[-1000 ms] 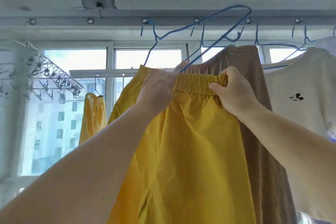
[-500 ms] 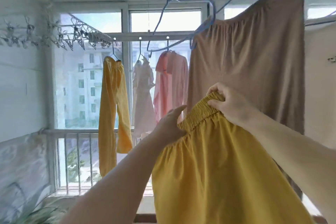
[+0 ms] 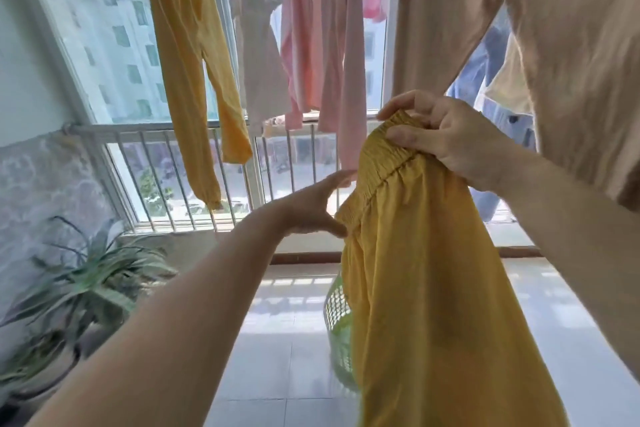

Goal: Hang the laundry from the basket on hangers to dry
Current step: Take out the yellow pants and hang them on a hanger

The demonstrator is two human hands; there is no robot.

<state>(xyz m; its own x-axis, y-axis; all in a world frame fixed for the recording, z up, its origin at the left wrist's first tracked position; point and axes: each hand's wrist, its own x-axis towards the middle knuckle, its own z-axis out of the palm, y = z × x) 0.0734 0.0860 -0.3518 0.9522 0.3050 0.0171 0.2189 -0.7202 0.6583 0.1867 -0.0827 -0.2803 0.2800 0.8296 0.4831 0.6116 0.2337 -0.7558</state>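
My right hand (image 3: 453, 142) alone pinches the elastic waistband of the yellow cotton trousers (image 3: 426, 281), hanging above the near green mesh basket (image 3: 337, 319). My left hand (image 3: 311, 208) is spread open beside it; the damp fabric could slip free.

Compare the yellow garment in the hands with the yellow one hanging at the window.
The held yellow garment is bunched at its elastic waistband in the right hand; the hanging yellow garment dangles free, untouched. The held one is near and looks large; the hanging one is farther, by the window. Both share the same yellow colour.
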